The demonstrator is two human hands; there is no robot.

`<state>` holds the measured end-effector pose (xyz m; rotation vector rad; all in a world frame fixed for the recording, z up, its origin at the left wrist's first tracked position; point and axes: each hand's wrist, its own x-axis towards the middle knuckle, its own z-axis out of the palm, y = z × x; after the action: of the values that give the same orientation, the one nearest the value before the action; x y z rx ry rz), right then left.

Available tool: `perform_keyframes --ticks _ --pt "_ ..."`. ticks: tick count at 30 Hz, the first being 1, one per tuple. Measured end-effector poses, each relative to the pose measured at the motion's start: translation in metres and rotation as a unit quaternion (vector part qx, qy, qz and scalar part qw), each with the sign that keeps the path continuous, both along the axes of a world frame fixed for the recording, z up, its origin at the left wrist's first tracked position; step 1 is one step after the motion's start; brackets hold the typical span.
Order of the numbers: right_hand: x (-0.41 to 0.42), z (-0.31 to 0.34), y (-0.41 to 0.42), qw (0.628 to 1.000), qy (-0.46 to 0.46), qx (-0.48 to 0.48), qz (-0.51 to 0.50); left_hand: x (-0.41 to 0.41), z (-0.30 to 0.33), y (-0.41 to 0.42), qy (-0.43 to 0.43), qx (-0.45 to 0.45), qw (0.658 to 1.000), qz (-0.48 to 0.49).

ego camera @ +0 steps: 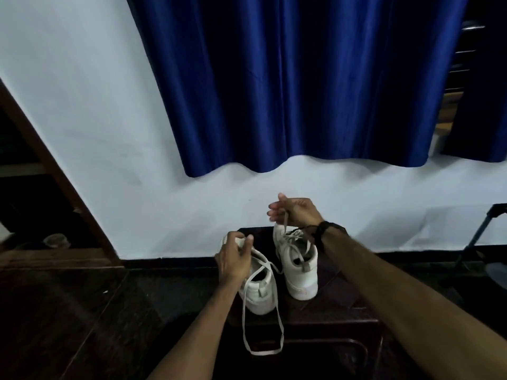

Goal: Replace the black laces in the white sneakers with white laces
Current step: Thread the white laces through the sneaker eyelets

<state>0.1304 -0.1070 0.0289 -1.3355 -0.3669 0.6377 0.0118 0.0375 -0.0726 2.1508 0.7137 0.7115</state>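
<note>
Two white sneakers stand heel-to-camera on a small dark tabletop (340, 314), its near edge lost in shadow and its far edge hard against the wall. The left hand (233, 259) covers the front of the left sneaker (260, 292), fingers curled round the shoe's toe end and a white lace (263, 352); the lace loops down past the heel and over the near edge. The right hand (296, 211), w/ a black band (329, 231) at the wrist, hovers above the right sneaker (299, 267) at the far edge, pinching a lace end pulled up from the eyelets. A dark strand at that shoe's tongue is too dim to identify. Beyond: pale wall (96, 133), blue curtain (301, 78), dark wood frame (55, 165) at left, dark floor. Objects at far right are cut off and unreadable.
</note>
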Motion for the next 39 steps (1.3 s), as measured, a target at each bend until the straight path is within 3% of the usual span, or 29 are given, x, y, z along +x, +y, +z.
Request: perform_keyframes --ticks 3,7,12,17,22,25,34,39 --pt "-0.009 -0.008 0.011 0.998 0.035 -0.035 0.043 0.003 -0.002 -0.004 -0.022 -0.005 1.000 -0.016" --pt "-0.007 -0.021 0.019 0.985 -0.067 -0.144 0.062 0.002 0.001 -0.007 0.029 -0.007 0.998 0.053" --pt "-0.014 -0.024 0.023 0.968 -0.105 -0.213 0.086 -0.004 0.008 -0.010 0.083 -0.007 0.992 0.099" --pt "-0.018 -0.027 0.026 0.888 -0.270 -0.347 0.132 -0.006 0.011 -0.007 0.104 -0.064 0.989 0.088" --pt "-0.017 -0.038 0.030 0.866 -0.327 -0.359 0.116 -0.011 0.012 -0.003 0.100 -0.154 0.981 0.061" --pt "-0.016 -0.040 0.030 0.829 -0.376 -0.399 0.112 -0.013 0.011 -0.008 0.095 -0.145 0.983 0.053" --pt "-0.018 -0.043 0.017 0.795 -0.409 -0.414 0.172 -0.011 0.004 -0.010 0.142 -0.048 0.989 -0.007" --pt "-0.016 -0.053 0.020 0.796 -0.409 -0.431 0.120 -0.002 0.007 -0.012 0.178 -0.117 0.976 0.039"
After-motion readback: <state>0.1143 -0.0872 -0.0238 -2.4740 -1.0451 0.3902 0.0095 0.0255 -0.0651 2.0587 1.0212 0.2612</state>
